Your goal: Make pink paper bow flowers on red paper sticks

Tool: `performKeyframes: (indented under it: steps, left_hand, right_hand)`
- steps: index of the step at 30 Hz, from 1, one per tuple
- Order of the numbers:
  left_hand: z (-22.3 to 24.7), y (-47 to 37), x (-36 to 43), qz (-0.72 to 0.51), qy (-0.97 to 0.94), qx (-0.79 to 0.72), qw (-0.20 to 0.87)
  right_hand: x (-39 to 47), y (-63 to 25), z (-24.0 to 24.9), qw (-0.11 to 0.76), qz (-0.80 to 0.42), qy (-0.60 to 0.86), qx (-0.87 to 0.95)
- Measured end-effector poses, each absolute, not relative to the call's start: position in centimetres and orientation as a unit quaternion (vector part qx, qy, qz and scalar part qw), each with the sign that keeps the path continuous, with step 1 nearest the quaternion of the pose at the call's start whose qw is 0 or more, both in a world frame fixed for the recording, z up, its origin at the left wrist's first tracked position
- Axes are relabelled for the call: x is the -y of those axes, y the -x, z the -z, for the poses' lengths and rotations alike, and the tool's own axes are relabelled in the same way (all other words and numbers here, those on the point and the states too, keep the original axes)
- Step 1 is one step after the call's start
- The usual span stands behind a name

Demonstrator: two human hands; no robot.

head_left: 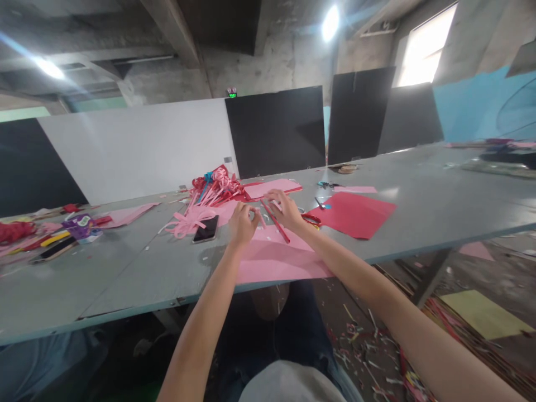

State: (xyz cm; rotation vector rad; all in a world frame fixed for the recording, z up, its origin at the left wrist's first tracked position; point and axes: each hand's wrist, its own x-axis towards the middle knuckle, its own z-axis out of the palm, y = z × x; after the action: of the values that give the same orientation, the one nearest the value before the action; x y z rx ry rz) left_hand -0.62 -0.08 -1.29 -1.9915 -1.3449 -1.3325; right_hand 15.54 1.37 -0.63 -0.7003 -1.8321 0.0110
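My left hand (243,222) pinches a thin pink paper strip (262,219) over the table. Close by on the right, my right hand (285,207) has its fingers bent beside a red stick (277,223); what its fingertips hold, if anything, is too small to make out. Under both hands lies a large pink sheet (280,259), reaching the table's front edge. Red-handled scissors (312,219) rest just right of my right hand, partly hidden by it. Left of my left hand are a phone (206,229) and looped pink strips (188,223).
Red and pink ribbon bunches (215,184) lie behind the phone. A red sheet (358,215), a dark pen (320,203) and a cutter (329,184) are to the right. A purple packet (81,226) sits at the left. Upright dark panels (276,131) line the table's back.
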Motion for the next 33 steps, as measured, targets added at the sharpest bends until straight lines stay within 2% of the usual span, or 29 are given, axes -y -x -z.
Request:
performKeyframes:
  steps: [5, 26, 33]
  left_hand:
    - [1.5, 0.3, 0.0, 0.448, 0.753, 0.45, 0.171]
    - [1.3, 0.3, 0.7, 0.371, 0.766, 0.473, 0.229]
    - [1.5, 0.5, 0.3, 0.352, 0.782, 0.463, 0.225]
  right_hand:
    - [-2.1, -15.9, 0.8, 0.516, 0.008, 0.363, 0.776]
    - [-3.0, -16.0, 1.0, 0.416, 0.035, 0.323, 0.85]
    - [-3.3, -16.2, 1.0, 0.406, 0.035, 0.313, 0.858]
